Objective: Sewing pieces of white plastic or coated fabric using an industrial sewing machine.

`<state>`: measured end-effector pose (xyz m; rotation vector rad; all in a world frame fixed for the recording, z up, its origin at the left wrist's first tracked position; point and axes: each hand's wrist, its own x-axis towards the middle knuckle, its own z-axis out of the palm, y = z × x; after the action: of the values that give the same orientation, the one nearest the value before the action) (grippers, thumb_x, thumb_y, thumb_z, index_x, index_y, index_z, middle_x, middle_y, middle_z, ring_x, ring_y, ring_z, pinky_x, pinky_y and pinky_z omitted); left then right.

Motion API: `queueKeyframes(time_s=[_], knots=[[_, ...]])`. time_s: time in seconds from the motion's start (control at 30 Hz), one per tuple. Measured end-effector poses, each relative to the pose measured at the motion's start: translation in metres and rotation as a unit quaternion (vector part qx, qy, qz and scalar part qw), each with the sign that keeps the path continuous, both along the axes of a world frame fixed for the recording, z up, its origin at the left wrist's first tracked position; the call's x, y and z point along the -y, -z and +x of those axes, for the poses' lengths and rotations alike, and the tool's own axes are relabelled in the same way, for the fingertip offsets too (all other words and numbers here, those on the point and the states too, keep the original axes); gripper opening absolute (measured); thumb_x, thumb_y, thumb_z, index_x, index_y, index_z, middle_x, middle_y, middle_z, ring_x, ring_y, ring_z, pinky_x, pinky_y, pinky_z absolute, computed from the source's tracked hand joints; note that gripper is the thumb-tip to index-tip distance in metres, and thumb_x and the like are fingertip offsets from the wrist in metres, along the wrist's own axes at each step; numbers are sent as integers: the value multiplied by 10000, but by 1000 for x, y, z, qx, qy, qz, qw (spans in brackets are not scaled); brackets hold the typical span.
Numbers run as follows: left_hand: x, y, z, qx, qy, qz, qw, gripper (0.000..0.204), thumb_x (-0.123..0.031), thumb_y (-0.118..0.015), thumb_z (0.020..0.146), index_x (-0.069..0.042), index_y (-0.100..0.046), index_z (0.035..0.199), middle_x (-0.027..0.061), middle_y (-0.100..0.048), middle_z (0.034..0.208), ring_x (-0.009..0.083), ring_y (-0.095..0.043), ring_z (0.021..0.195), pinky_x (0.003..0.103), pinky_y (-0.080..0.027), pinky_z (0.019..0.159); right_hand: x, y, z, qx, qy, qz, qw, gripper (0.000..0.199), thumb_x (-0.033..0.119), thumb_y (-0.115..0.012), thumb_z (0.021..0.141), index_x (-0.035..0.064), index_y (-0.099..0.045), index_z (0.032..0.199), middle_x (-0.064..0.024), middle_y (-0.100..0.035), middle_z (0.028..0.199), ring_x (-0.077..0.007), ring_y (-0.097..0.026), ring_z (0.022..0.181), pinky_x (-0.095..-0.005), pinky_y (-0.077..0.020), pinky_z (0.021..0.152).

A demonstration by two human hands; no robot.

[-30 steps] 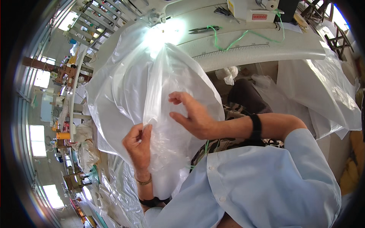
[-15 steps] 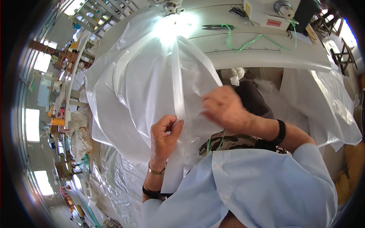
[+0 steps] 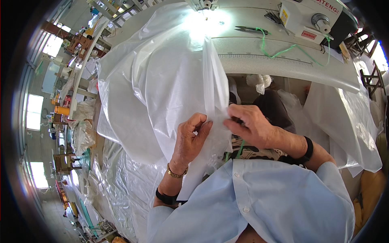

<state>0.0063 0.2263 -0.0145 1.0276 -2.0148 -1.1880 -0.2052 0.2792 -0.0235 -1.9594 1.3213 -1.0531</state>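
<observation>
A large sheet of white, translucent plastic (image 3: 174, 85) hangs from the sewing machine's lit needle area (image 3: 206, 18) down over my lap. A folded strip along its right side runs from the light toward my hands. My left hand (image 3: 191, 135) pinches this folded edge between thumb and fingers. Close by on the right, my right hand (image 3: 249, 123) has its fingers curled at the sheet's edge, thumb toward the index finger. What lies between those fingertips is slightly blurred, but the plastic's edge meets them.
Black thread snips (image 3: 250, 30) lie on the white machine table (image 3: 336, 75), beside a loose green cord (image 3: 279, 52). Several dark tools rest near the machine body (image 3: 308, 20). More plastic sheeting (image 3: 344, 121) hangs at the right, and crumpled clear plastic (image 3: 121, 186) covers the lower left.
My right hand has come down and closer to the left hand, at the sheet's edge. The left hand keeps its pinch. The whole view has shifted slightly.
</observation>
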Motion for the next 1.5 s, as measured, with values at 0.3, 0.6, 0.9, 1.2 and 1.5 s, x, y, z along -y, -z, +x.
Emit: queueKeyframes(time_s=[0.3, 0.6, 0.9, 1.2, 1.5], knots=[[1, -11, 0, 13, 20, -11, 1000, 26, 36, -552, 913, 19, -570, 904, 59, -553, 695, 87, -475, 644, 247, -416, 572, -1, -8, 32, -66, -99, 39, 992, 195, 112, -652, 869, 16, -484, 899, -130, -562, 632, -341, -608, 621, -420, -474, 571], [6, -4, 4, -62, -38, 57, 996, 271, -146, -632, 944, 2, -538, 737, -50, -456, 623, 29, -344, 603, 216, -292, 503, 1, -6, 42, -169, -124, -46, 977, 225, 127, -649, 864, 12, -468, 933, -95, -548, 576, -308, -593, 525, -409, -489, 548], [12, -9, 2, -6, -53, 79, 995, 332, -125, -657, 912, -38, -493, 637, -89, -392, 549, 6, -289, 539, 220, -224, 449, 3, 6, 49, -147, -99, -120, 977, 234, 167, -666, 860, 18, -487, 884, -73, -571, 603, -275, -613, 555, -364, -526, 611], [8, -33, 18, 71, -95, -33, 992, 194, -82, -624, 922, -3, -534, 770, -32, -433, 591, 27, -359, 549, 233, -294, 471, 30, 43, 16, 106, 185, -119, 970, 392, 150, -719, 816, 26, -529, 1134, -133, -599, 889, -325, -618, 831, -414, -495, 753], [34, -154, 6, 307, 124, -363, 871, 126, -77, -532, 937, 26, -603, 950, 190, -599, 749, 382, -581, 664, 393, -455, 604, 167, 15, 159, 18, -264, -145, 953, 245, 177, -628, 826, 32, -642, 1022, -200, -670, 995, -379, -640, 958, -455, -500, 851]])
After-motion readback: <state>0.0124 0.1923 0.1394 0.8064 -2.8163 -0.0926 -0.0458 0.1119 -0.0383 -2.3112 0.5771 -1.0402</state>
